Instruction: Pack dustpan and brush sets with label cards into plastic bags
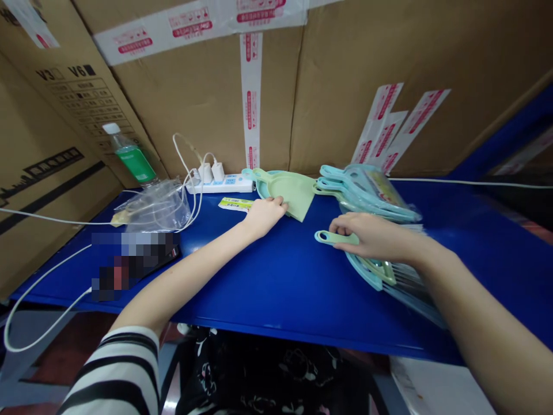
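Note:
At the middle of the table lies a pale green dustpan (292,190), with a light blue one (261,188) partly showing beneath it. My left hand (266,217) is at the green dustpan's near edge, fingers curled against it; the fingertips are partly hidden. To the right, my right hand (367,233) is closed around the handle of a pale green brush (343,238). Light blue brushes (367,275) lie under and beside it, their bristles partly covered by my wrist. Behind that hand sits a stack of blue and green dustpans (367,187), partly in clear plastic.
Cardboard boxes (276,104) rise along the back of the blue table (259,288). A power strip (228,183) with plugged-in chargers and white cables lies at the back. A bottle (133,158), crumpled plastic bag (159,202), yellow-green label (235,203) and blurred-out dark object (149,265) are at left.

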`<act>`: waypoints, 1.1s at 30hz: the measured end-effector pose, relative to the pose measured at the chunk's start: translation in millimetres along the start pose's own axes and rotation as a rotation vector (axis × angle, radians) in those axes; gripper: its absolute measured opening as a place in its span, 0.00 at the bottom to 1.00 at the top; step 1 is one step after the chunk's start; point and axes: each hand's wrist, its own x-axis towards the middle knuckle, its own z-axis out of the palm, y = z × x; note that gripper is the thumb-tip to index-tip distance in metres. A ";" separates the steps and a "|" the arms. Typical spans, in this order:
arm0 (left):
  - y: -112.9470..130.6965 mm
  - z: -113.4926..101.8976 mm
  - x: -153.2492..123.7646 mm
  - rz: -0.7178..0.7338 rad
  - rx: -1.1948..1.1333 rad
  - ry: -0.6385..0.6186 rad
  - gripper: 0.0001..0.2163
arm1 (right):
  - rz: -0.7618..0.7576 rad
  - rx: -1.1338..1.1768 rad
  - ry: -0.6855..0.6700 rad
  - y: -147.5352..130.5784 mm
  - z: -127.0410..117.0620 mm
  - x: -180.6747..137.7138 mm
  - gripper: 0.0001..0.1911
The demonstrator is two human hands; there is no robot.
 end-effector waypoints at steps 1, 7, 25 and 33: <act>-0.5 -1.0 0.6 -0.002 0.001 0.002 0.14 | -0.004 -0.003 -0.001 0.0 0.2 0.1 0.07; -4.1 -4.5 3.8 -0.008 0.009 0.034 0.13 | -0.040 -0.017 0.003 -0.6 -0.2 -0.7 0.06; -2.0 11.1 -110.6 0.342 0.211 0.386 0.16 | -0.159 -0.174 0.069 -16.0 6.3 3.1 0.12; 10.1 13.7 -125.1 0.454 0.098 0.519 0.13 | -0.168 -0.229 0.082 -29.4 3.6 11.7 0.17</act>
